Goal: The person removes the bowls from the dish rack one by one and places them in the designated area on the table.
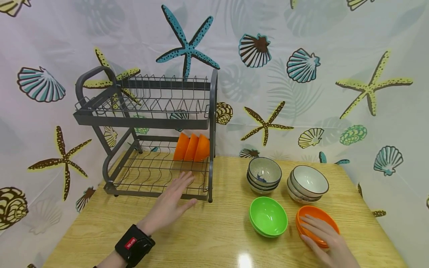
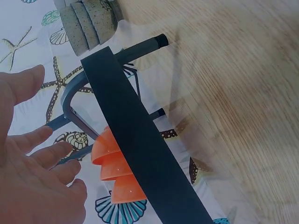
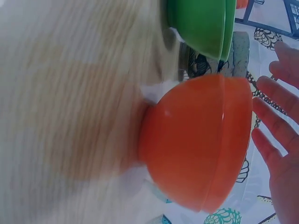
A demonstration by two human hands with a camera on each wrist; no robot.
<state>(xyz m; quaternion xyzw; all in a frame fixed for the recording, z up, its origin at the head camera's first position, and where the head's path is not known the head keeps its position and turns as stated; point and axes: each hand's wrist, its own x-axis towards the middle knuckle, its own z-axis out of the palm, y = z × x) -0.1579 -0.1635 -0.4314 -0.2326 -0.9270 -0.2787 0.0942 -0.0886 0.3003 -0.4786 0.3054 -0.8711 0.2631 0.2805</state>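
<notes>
Near the front edge of the dark metal dish rack [image 1: 157, 122], my left hand [image 1: 171, 203] hovers with fingers spread and holds nothing. Behind it, several orange bowls [image 1: 191, 147] stand on edge at the right end of the lower shelf, also seen as stacked orange bowls [image 2: 117, 170] in the left wrist view. My right hand [image 1: 323, 238] is over a nested stack of orange bowls [image 1: 318, 216] at the table's right. Its fingers are extended near the rim in the right wrist view, where the orange bowls [image 3: 191, 144] rest on the table. Whether a fingertip touches them I cannot tell.
Nested green bowls [image 1: 268, 217] sit left of the right-hand orange stack. Behind stand a stack of grey-patterned bowls [image 1: 264, 175] and a stack of white-lined bowls [image 1: 308, 182]. The wooden table [image 1: 214, 238] ends at a sea-life patterned cloth [image 1: 234, 93].
</notes>
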